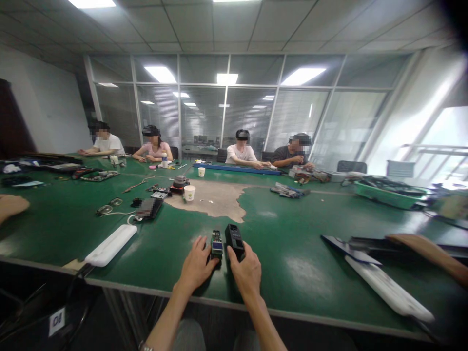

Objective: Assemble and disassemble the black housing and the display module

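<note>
A narrow green circuit board with a small bluish-white display lies near the front of the green table. My left hand is curled at its left side, thumb against the near end and fingers along the edge. To the right is a black plastic housing with openings in its face, tilted slightly. Around its near end my right hand is closed, with the thumb on the left side and fingers on the right. The board and the housing are apart, with a small gap of table between them.
White power strips lie left and right. Farther back are glasses, a paper cup, a bag of parts and a green basket. Several people sit across the table; other people's arms reach in at both sides.
</note>
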`<state>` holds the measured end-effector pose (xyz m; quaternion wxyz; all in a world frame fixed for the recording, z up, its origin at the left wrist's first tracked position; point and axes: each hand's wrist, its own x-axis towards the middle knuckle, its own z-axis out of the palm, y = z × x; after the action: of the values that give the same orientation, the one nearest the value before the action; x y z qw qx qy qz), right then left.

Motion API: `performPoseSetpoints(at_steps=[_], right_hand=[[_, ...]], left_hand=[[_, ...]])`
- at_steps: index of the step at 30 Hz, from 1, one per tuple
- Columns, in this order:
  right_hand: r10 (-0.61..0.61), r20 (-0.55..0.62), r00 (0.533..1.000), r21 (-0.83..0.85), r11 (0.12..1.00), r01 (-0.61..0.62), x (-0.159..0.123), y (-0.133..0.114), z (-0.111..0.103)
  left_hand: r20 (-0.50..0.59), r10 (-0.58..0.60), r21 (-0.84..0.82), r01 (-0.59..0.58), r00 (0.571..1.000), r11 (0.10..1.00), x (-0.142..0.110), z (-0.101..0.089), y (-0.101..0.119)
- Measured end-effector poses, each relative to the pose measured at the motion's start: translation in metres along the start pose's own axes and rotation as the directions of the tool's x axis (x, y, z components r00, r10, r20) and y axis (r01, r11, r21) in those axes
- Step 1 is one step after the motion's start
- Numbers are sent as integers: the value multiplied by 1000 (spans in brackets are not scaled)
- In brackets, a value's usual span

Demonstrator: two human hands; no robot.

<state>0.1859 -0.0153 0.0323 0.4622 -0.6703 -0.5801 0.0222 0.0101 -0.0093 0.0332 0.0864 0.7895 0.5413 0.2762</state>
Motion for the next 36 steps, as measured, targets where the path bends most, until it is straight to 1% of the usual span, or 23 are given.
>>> performPoseSetpoints(at_steps=[5,8,11,14,17,21,24,27,31,36], right_hand=[[0,6,1000,38,999,0,9,-27,-2],[29,29,999,25,999,-30,11,-41,0],[42,59,997,-6,999,-42,9,-50,5],[43,79,996,-47,998,-39,6,-54,9],[26,72,997,-81,997,-20,1,-57,11],[-11,73,997,-94,995,18,-1,-62,8],[8,107,994,-135,991,6,2,-67,6],[24,141,990,-192,981,3,4,-71,5],[1,133,991,-214,977,28,-3,-69,7],[-20,123,992,-219,975,47,-12,-66,8]], left_hand=[[-6,2,-1,-2,1000,1000,0,2,-2],[-6,10,3,-10,1000,1000,0,2,-3],[-4,17,3,-17,1000,1000,-1,1,-3],[2,22,2,-22,1000,1000,-1,1,-4],[2,24,-5,-24,1000,1000,-1,2,-5],[-23,-12,-8,12,1000,1000,1,7,-9],[-28,-22,13,23,999,1000,3,11,-11],[-27,6,34,-5,1000,999,4,14,-13],[-44,19,57,-16,999,998,3,15,-14],[-85,2,34,1,996,999,4,17,-15]])
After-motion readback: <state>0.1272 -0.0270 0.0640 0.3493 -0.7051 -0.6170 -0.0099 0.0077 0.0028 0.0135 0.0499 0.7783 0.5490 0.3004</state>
